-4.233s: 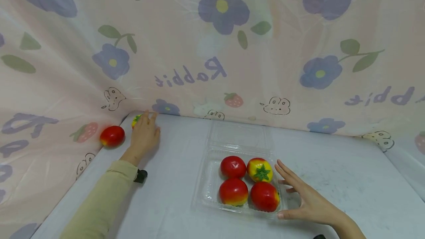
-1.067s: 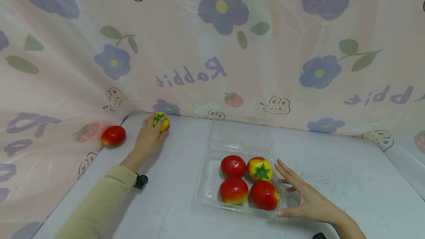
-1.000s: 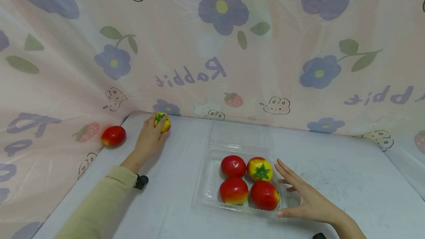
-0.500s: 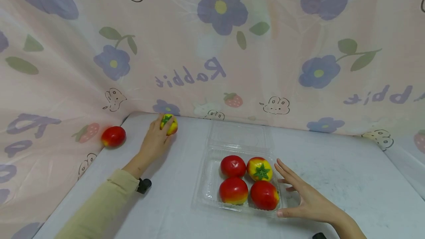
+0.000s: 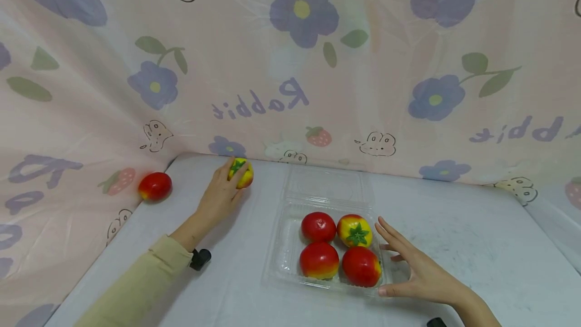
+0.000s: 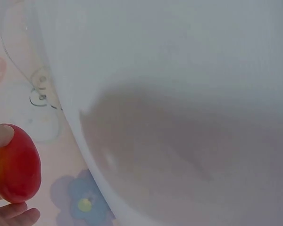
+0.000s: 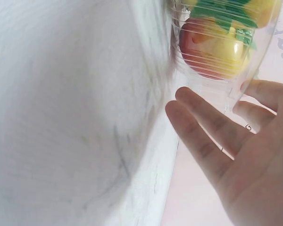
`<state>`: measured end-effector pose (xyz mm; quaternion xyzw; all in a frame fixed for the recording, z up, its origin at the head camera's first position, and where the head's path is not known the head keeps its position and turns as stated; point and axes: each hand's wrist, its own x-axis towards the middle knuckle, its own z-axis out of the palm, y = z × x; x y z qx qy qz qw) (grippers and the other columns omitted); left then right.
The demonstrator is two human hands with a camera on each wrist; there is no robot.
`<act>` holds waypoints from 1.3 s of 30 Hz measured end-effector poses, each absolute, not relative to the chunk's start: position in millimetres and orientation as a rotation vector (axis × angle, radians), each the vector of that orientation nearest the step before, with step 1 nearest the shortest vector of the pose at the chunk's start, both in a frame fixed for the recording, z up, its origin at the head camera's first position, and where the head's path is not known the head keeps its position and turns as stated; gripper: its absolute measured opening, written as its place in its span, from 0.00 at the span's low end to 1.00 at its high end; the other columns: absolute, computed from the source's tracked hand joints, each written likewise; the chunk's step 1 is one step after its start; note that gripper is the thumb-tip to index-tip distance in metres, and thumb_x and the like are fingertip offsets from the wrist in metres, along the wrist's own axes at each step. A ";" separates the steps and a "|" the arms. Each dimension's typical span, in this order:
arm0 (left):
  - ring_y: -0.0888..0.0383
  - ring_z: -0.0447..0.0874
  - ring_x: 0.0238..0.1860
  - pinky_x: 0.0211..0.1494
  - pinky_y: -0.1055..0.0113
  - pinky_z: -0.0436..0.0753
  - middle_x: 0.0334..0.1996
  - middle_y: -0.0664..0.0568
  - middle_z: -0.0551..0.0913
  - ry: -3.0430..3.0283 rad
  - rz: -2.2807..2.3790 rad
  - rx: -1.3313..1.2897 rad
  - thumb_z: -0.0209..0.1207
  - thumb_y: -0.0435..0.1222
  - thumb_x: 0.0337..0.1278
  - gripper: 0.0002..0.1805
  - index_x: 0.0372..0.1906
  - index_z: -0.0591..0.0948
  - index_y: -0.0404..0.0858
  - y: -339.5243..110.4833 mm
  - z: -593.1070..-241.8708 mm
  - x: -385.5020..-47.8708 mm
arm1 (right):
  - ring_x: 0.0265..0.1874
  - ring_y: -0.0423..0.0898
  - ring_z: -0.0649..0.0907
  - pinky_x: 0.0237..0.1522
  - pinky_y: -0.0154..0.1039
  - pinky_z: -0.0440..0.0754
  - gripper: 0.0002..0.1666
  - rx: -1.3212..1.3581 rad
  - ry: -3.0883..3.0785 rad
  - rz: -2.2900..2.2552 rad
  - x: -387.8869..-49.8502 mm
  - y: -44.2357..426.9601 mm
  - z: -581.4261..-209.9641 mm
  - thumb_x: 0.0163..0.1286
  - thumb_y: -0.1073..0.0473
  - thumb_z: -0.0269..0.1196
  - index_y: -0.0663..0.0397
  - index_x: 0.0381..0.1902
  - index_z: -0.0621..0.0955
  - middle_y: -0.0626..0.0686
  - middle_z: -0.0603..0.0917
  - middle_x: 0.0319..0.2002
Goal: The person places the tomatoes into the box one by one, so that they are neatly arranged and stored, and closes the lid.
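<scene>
Head view: the left hand (image 5: 220, 196) grips a round yellow-and-red fruit (image 5: 246, 179) with a green star-shaped top near the back edge of the white table (image 5: 463, 246). The right hand (image 5: 422, 276), fingers apart, stands beside a clear plastic box (image 5: 285, 261) holding 4 round red-and-yellow fruits (image 5: 319, 260). Left wrist view: thumb (image 6: 1, 135) and fingers (image 6: 28, 217) clasp the held fruit. Right wrist view: spread fingers near the box.

Red-and-yellow fruit (image 6: 22, 165) held in fingers (image 6: 26, 217) at lower left, flower-printed cloth (image 6: 54, 160) along the left, shadowed white tabletop (image 6: 179, 47) across centre and right
</scene>
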<state>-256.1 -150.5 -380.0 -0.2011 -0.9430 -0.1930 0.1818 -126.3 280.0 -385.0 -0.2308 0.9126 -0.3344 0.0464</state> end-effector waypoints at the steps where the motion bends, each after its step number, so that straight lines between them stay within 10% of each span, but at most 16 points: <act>1: 0.33 0.63 0.65 0.62 0.41 0.72 0.71 0.31 0.55 -2.657 -0.544 -0.573 0.63 0.31 0.56 0.36 0.70 0.64 0.42 -149.0 -379.5 -255.2 | 0.55 0.57 0.77 0.45 0.36 0.83 0.66 -0.692 2.785 -1.020 -126.5 280.0 -385.4 0.47 0.43 0.75 0.45 0.77 0.51 0.58 0.50 0.76; 39: 0.40 0.68 0.64 0.61 0.49 0.77 0.69 0.36 0.61 -2.570 -0.514 -0.814 0.65 0.34 0.55 0.37 0.70 0.66 0.46 -109.7 -362.8 -220.6 | 0.56 0.56 0.77 0.46 0.35 0.82 0.67 -0.627 2.780 -1.038 -127.8 280.4 -390.7 0.45 0.43 0.76 0.43 0.76 0.51 0.58 0.51 0.76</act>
